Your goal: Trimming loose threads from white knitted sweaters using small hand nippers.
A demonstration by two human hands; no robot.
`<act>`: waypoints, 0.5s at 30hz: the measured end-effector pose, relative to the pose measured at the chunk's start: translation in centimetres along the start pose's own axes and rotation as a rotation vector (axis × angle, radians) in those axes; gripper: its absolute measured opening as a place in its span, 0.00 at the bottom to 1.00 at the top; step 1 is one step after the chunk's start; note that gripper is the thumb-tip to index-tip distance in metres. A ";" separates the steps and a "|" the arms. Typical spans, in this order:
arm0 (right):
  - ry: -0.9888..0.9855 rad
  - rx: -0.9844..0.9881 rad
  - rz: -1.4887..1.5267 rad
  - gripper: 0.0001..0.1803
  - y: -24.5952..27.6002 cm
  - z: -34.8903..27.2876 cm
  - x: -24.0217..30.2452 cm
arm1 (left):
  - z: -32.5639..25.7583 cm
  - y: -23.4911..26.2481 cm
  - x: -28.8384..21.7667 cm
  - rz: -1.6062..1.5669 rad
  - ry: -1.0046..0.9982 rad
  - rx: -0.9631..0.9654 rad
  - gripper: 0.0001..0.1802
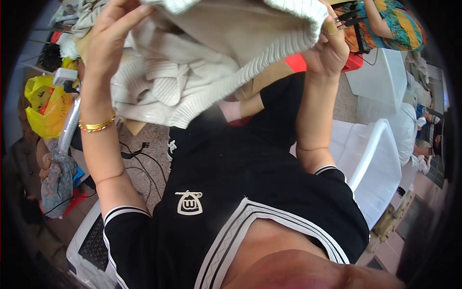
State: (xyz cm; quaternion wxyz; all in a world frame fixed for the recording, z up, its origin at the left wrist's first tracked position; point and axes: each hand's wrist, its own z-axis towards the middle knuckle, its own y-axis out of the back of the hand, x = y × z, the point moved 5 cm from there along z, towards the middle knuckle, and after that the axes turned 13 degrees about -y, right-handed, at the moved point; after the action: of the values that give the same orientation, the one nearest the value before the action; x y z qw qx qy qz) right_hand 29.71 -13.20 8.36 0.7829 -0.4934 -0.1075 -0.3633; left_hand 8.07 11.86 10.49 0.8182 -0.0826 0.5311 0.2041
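A cream knit sweater (211, 72) with a ribbed hem is held up in front of me, its opening spread between my hands. My left hand (113, 36) grips its upper left edge, with the thumb on the fabric and the other fingertips cut off by the frame. At the right end of the ribbing, my right hand (328, 50) is closed on the hem; a tan cover wraps one fingertip. Black blades or handles, like small thread snips (350, 18), stick out beside the right fingers; whether that hand holds them is unclear. Lower folds hang over my lap.
White plastic bins (378, 159) stand at my right, one farther off (380, 77). A yellow plastic bag (45, 106) is at the left, near a white plug adapter (65, 76). Black cables (144, 166) lie on the floor. Another person's patterned clothing (402, 24) shows at upper right.
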 end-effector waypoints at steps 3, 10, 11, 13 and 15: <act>-0.205 -0.087 -0.211 0.19 -0.2 -1.2 3.3 | 0.9 -0.4 -3.4 0.011 -0.012 0.247 0.12; -0.131 -0.478 -0.037 0.15 1.8 -2.0 -0.3 | -2.0 0.6 1.1 -0.124 0.168 0.237 0.08; -0.138 -0.529 -0.038 0.14 2.6 -2.4 -0.5 | -2.1 1.1 1.2 -0.133 0.177 0.193 0.09; -0.205 -0.522 0.010 0.13 1.9 -2.7 -0.5 | -1.7 1.6 0.7 -0.169 0.173 0.145 0.10; -0.307 -0.439 -0.022 0.10 1.4 -2.9 -0.5 | -1.1 1.8 -0.4 -0.174 0.164 0.039 0.10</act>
State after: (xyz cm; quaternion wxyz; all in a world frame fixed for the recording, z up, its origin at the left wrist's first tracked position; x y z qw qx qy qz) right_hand 29.75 -15.12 5.69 0.6279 -0.6995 -0.1492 -0.3071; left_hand 6.23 12.96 10.56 0.7882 -0.1288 0.5908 0.1144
